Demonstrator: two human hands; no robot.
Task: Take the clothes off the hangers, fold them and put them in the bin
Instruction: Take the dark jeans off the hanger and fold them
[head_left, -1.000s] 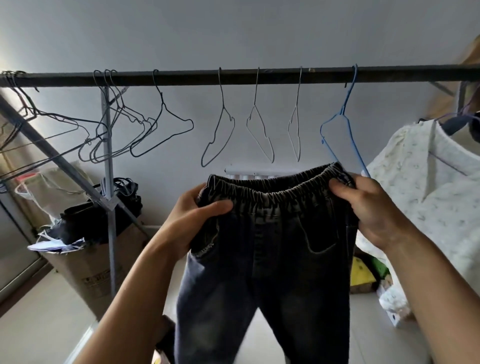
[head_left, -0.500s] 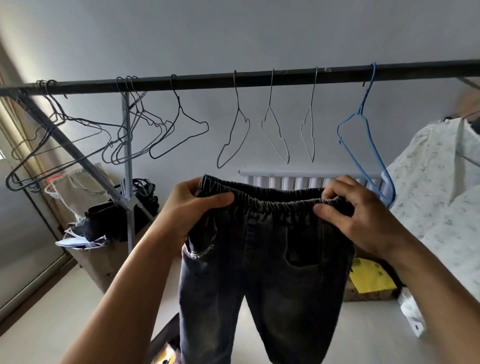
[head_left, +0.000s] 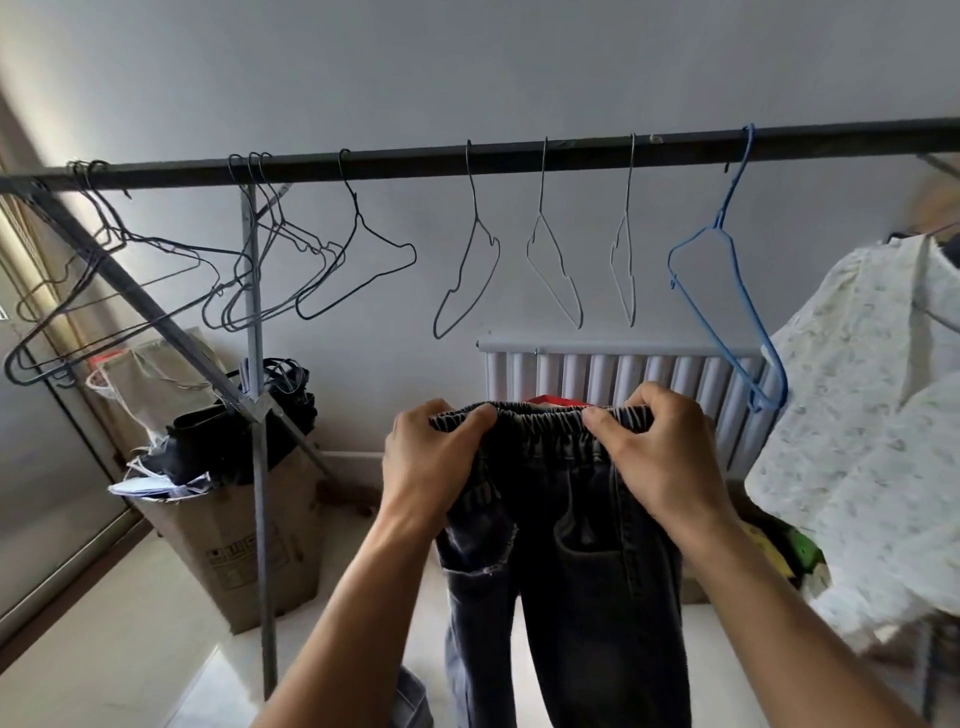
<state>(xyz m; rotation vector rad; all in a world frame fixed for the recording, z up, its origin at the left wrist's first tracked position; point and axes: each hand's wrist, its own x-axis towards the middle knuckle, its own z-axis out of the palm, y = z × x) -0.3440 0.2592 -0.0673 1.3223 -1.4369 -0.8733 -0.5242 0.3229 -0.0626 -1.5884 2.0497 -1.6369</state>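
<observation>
I am holding the dark jeans (head_left: 566, 545) up in front of me by the elastic waistband, off any hanger and below the rail (head_left: 519, 156). My left hand (head_left: 431, 462) is pinching one side of the band and my right hand (head_left: 660, 457) the other, fingers curled closed over the top edge, thumbs near each other. I am keeping the hands close together, I judge, to bring the two sides together for a lengthwise fold while the legs are hanging straight. The blue hanger (head_left: 727, 291) is dangling bare just to the right. A pale floral top (head_left: 857, 441) is hanging further right. The cardboard box (head_left: 234, 545) at left may be the bin; I cannot be sure.
</observation>
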